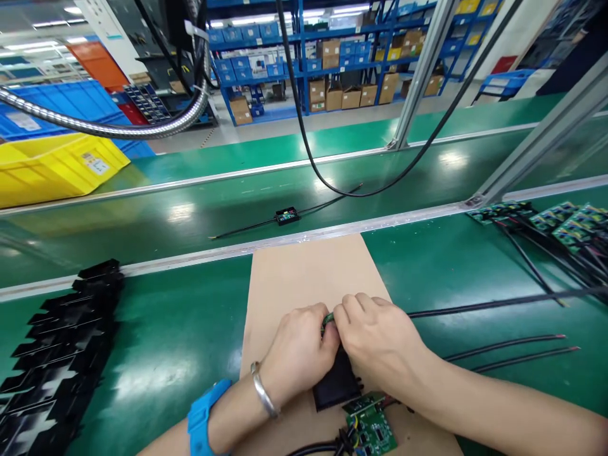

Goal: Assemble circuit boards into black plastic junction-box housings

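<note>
We can read no words, numbers or brands. Beyond the worktop's far edge, toward the left, a pale label marks the yellow plastic bin and a white sticker the blue crate, both illegible.

Black case, green board partly hidden

Passage left of the cardboard sheet
Bare green benchtop reaches black plastic housings; left hand and right hand block the sheet's near half, black cables lie right of it, a metal rail edges its far side.
</note>
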A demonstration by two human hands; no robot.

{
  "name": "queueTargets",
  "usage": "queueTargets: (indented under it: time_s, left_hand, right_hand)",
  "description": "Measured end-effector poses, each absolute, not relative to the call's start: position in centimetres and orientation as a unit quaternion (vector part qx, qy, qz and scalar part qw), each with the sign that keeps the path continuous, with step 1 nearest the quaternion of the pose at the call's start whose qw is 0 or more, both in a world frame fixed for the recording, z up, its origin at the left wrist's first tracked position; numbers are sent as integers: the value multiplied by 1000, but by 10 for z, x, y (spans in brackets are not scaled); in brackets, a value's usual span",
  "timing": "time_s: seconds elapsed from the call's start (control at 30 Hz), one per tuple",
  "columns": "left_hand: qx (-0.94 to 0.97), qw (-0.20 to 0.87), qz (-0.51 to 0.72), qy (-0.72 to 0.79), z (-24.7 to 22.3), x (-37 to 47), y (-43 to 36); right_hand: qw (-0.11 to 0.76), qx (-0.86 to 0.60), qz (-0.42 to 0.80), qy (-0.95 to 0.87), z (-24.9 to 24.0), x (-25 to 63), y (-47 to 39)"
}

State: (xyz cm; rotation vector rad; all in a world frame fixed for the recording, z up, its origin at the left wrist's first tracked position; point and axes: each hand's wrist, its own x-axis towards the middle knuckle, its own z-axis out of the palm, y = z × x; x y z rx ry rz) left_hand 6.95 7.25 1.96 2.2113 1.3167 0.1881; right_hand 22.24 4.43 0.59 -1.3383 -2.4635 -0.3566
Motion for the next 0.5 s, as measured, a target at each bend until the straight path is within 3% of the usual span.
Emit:
queueTargets:
  time_s: [0.2, 0.33, 0.5]
  left_hand:
    - [792, 373, 66, 478, 11, 55, 83]
    - [808, 356, 55, 466, 11, 50, 72]
    - [812, 353, 67, 461, 5, 45, 72]
  right_hand:
    - [152, -429, 24, -890, -1, 244, 62]
    - [109, -442, 130, -881, -7, 265, 72]
    - [89, -439, 138, -883, -7, 264, 77]
